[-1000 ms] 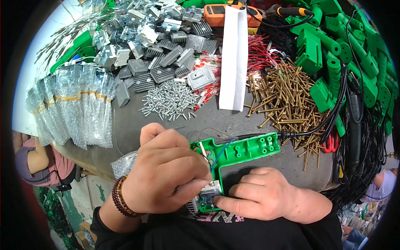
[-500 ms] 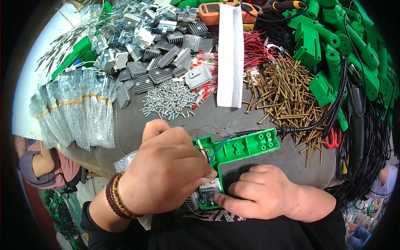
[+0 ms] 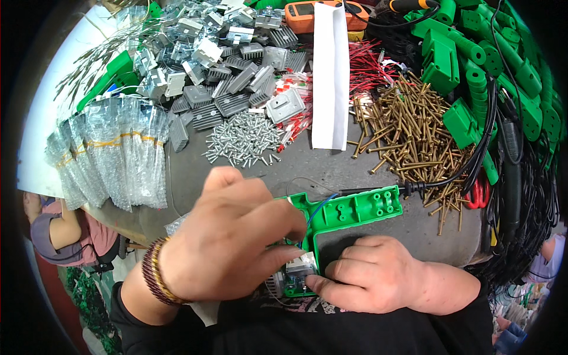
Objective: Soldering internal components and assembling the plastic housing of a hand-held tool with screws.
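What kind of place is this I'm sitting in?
Probably a small assembly workshop: heaps of long brass-coloured screws and grey finned metal blocks share the worktop with an open green housing.

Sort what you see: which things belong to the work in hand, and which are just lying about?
Apparently in the work:
green plastic housing, with left hand and right hand at it
electronic assembly inside it
blue wire

Apparently just lying about:
brass-coloured screws
silver screws
piled heat sinks
orange multimeter
white paper strip

Behind the housing (image 3: 362,214), heatsinks (image 3: 232,105) lie left of bolts (image 3: 412,131).
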Available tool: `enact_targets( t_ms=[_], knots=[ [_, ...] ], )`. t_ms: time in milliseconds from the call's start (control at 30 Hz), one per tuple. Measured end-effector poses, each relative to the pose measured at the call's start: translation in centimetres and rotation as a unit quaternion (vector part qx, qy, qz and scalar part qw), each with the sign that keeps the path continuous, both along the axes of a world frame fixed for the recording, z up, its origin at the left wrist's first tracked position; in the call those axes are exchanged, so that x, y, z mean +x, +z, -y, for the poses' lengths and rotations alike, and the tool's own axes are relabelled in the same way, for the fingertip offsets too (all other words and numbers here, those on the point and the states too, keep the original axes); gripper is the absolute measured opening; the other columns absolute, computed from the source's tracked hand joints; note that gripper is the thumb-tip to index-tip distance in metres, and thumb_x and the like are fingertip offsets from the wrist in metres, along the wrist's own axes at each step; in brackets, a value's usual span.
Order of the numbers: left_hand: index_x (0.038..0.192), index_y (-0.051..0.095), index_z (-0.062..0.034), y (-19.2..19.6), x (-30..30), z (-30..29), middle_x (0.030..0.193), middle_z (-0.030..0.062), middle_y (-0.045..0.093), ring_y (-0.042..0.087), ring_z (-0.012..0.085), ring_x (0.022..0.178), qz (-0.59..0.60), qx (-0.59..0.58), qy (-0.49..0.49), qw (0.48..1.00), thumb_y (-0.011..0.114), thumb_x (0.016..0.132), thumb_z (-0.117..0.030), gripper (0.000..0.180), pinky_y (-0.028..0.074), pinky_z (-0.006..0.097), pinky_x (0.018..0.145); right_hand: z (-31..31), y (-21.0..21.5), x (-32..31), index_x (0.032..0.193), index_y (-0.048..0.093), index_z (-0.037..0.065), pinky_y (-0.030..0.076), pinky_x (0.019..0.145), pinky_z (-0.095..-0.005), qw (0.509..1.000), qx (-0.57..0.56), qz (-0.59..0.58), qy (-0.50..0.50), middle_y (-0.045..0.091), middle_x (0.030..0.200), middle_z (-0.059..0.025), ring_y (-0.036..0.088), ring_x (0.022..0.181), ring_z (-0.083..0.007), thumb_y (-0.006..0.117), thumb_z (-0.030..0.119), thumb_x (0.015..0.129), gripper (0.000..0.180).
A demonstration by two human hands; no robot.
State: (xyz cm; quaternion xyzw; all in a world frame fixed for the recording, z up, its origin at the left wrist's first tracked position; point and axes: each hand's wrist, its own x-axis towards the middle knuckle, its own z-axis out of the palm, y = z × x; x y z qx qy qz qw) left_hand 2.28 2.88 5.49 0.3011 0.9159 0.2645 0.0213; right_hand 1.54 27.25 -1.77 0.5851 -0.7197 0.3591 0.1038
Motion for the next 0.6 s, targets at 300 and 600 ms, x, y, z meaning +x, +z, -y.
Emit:
enact_targets(
  t_ms=[300,600],
  knots=[
    [0.080,0.072,-0.0163,0.8,-2.2,0.9,0.097,-0.0020,0.066,0.061,0.0215,0.085,0.020,-0.058,-0.107,0.992,0.081,0.067,-0.016,0.016,0.042,0.038,0.078,0.3,-0.1,0.0,0.088,0.064,0.011,0.042,0.052,-0.0277,1.000,0.004,0.019,0.023,0.045,0.069,0.0019,0.053,0.061,-0.0131,0.071,0.016,0.079,0.013],
    [0.076,0.068,-0.0126,0.6,-2.1,0.2,0.085,0.0013,0.066,0.065,0.0263,0.077,0.081,-0.068,-0.148,0.983,0.077,0.075,-0.017,0.010,0.047,0.037,0.068,0.2,-0.3,0.0,0.087,0.070,0.009,0.044,0.049,-0.0264,0.998,-0.010,0.034,0.048,0.057,0.077,0.0001,0.056,0.058,-0.0129,0.076,0.010,0.076,0.013]
  ],
)
